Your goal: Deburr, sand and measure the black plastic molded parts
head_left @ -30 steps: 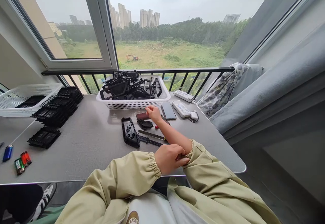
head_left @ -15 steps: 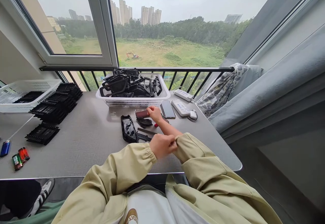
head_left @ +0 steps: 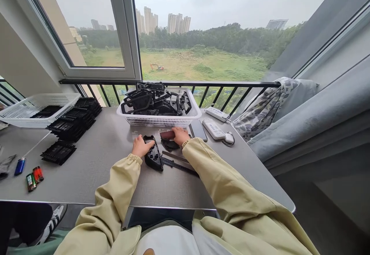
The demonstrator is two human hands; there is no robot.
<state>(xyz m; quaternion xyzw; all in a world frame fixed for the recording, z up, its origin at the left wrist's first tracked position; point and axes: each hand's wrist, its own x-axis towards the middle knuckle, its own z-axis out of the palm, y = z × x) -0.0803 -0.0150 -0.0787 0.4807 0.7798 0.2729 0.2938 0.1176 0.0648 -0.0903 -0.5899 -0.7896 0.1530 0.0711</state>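
**Black shell** (head_left: pixel 153 155): flat on the steel table (head_left: pixel 95 174), lower middle of the frame, just below the basket; moulded side up, long axis pointing toward the body, within easy reach of both hands.

**Left hand** (head_left: pixel 140 146): open, palm down, fingers spread toward the shell's upper end, tips apparently at its edge. No closed grip; probably steadying, not lifting.

**Right hand** (head_left: pixel 180 135): open, palm down, fingers extended leftward over a dark red pad (head_left: pixel 167 135). Contact partly hidden by the fingers; no clear grip.

**Beside the shell:** small black piece (head_left: pixel 170 145) just under the pad; thin metal bar (head_left: pixel 173 156) and black rule (head_left: pixel 179 167) to the right, both close at hand.

**Top centre:** white mesh basket (head_left: pixel 158 120) heaped with black parts (head_left: pixel 156 100), apparently kept together as a supply near the working spot.

**Left of frame:** second basket (head_left: pixel 58 100), stacked black trays (head_left: pixel 68 128), blue lighter (head_left: pixel 19 166), two small cylinders (head_left: pixel 31 181).

**Right of frame:** phone (head_left: pixel 198 130), white remote (head_left: pixel 213 129), mouse (head_left: pixel 229 138), all set aside from the work area.
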